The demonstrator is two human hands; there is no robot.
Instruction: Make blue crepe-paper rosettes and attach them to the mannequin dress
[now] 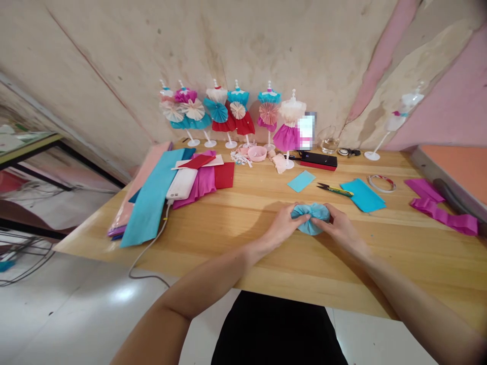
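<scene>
My left hand (283,226) and my right hand (340,229) pinch a bunched piece of light blue crepe paper (310,219) from either side, just above the wooden table top (243,263). The paper is gathered tight at its middle and flares out above and below my fingers. Nearest my hands, beyond the paper, lie yellow-handled thread snips (335,190) and a turquoise paper sheet (361,196). A small pale blue paper rectangle (301,181) sits just left of the snips.
Several paper-dressed miniature mannequins (243,109) stand along the wall behind a pink bowl (257,153). Stacked crepe sheets (148,200) and a white power bank (181,183) with a cable lie left. Magenta crepe strips (443,213) lie right, near the table's edge.
</scene>
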